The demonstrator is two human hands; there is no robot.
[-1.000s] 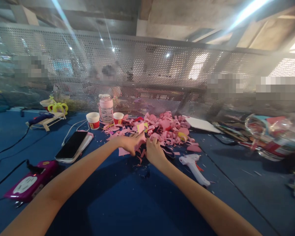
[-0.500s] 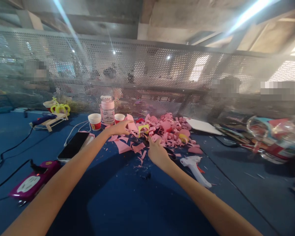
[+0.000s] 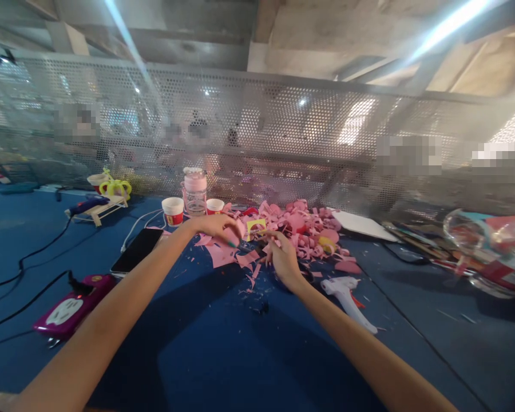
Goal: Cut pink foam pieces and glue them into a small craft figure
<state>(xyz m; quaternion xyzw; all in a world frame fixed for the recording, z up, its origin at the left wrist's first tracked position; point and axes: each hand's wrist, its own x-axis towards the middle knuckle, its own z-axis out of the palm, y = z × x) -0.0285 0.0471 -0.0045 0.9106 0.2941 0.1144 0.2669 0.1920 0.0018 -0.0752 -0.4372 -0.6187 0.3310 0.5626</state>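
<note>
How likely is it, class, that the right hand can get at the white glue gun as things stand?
Probably yes: the glue gun lies uncovered on the table, to the right of the right hand, though whether that hand is holding something is unclear.

"How might the place be classed?"

"As a craft workshop, it seems: pink scraps (image 3: 300, 230) are strewn over a blue table (image 3: 218, 352), with a white glue gun (image 3: 350, 302) laid nearby."

"And the building?"

"The table is backed by a perforated metal screen (image 3: 283, 129), overhung by concrete-looking beams (image 3: 261, 26)."
</note>
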